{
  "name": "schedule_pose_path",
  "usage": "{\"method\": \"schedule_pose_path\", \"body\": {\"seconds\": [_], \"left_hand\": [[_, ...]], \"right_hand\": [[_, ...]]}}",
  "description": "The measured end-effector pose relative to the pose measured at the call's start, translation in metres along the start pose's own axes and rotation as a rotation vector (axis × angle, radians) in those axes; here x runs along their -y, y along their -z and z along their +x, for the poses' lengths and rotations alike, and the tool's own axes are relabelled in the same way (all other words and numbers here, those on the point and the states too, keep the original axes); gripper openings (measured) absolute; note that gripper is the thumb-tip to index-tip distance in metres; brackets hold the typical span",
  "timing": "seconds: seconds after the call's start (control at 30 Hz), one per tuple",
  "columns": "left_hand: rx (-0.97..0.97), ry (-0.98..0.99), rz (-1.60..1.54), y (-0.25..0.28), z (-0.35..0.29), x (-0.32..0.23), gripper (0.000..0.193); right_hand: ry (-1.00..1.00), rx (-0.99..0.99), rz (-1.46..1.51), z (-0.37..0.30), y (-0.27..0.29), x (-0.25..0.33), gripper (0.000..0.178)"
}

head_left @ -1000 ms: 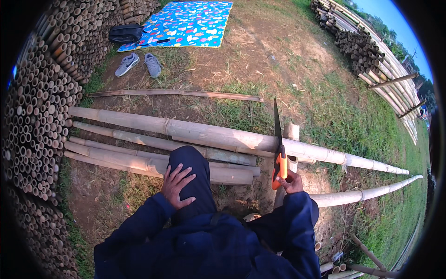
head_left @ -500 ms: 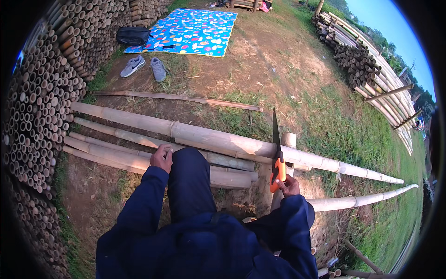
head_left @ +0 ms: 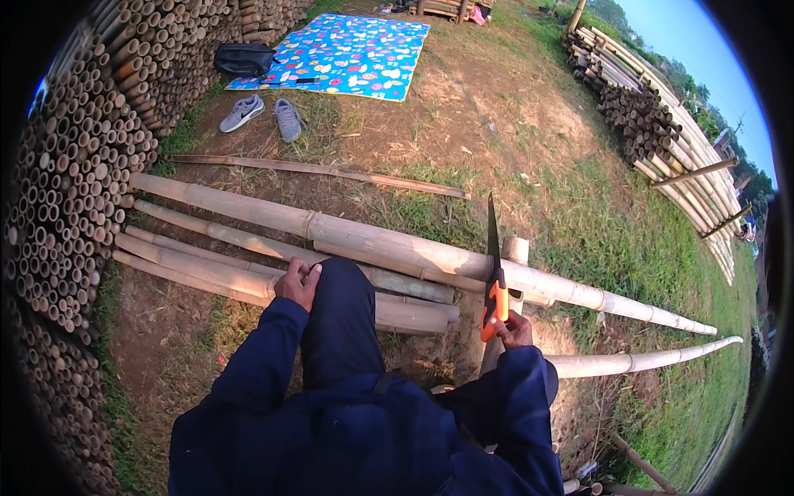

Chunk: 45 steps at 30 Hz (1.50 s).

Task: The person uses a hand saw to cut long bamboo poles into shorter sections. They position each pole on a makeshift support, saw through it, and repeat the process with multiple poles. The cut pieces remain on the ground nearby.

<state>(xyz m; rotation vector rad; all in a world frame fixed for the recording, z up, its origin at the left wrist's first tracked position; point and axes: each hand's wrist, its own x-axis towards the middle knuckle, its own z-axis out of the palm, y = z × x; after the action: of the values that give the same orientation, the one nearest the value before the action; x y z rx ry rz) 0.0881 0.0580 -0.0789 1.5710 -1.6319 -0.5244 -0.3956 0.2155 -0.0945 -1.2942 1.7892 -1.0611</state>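
Observation:
My right hand (head_left: 516,331) is closed on the orange and black handle of a handsaw (head_left: 495,307). The saw's dark blade points away from me, upright in the picture, and passes over a long bamboo pole (head_left: 397,245) beside a short bamboo post (head_left: 516,249). I cannot tell whether the blade touches the pole. My left hand (head_left: 298,283) rests against my bent left knee with its fingers loosely curled and slightly apart, nothing visible in it. Several shorter bamboo poles (head_left: 198,269) lie beneath and beside that hand.
Stacked bamboo (head_left: 74,174) rises along the left, and another bamboo pile (head_left: 662,132) stands far right. A split bamboo strip (head_left: 314,169) lies beyond the long pole. Farther off are grey shoes (head_left: 288,121), a black bag (head_left: 244,59) and a blue patterned mat (head_left: 356,54). Another pole (head_left: 645,361) extends right.
My left hand has shifted slightly to the right against my knee, its fingers loosening a little. The saw and my right hand hold almost the same place.

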Motion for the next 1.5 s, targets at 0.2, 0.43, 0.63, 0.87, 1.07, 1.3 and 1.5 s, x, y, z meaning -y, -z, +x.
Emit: {"method": "schedule_pose_path", "body": {"seconds": [0.2, 0.43, 0.63, 0.87, 1.07, 1.3, 1.5], "left_hand": [[0.028, -0.011, 0.160, -0.006, -0.003, -0.001, 0.039], [0.229, -0.006, 0.422, -0.003, 0.003, -0.028, 0.047], [0.344, -0.102, 0.496, -0.002, 0.030, -0.028, 0.056], [0.344, -0.172, 0.584, -0.035, 0.059, -0.024, 0.074], [0.756, 0.007, 0.680, -0.057, 0.071, -0.070, 0.084], [0.733, -0.369, 0.609, -0.111, 0.029, -0.071, 0.069], [0.820, -0.451, 0.213, -0.157, 0.010, -0.097, 0.041]], "right_hand": [[-0.029, 0.021, 0.055, 0.001, 0.000, 0.002, 0.032], [-0.064, 0.068, 0.171, -0.001, 0.000, 0.015, 0.028], [-0.059, 0.082, 0.119, 0.001, 0.003, 0.008, 0.033], [-0.057, 0.072, 0.120, 0.003, 0.004, 0.006, 0.033], [-0.078, 0.058, 0.146, 0.003, 0.002, 0.012, 0.033], [-0.041, 0.066, 0.146, 0.003, 0.001, 0.006, 0.035], [-0.007, -0.050, 0.011, 0.000, -0.009, 0.007, 0.039]]}}
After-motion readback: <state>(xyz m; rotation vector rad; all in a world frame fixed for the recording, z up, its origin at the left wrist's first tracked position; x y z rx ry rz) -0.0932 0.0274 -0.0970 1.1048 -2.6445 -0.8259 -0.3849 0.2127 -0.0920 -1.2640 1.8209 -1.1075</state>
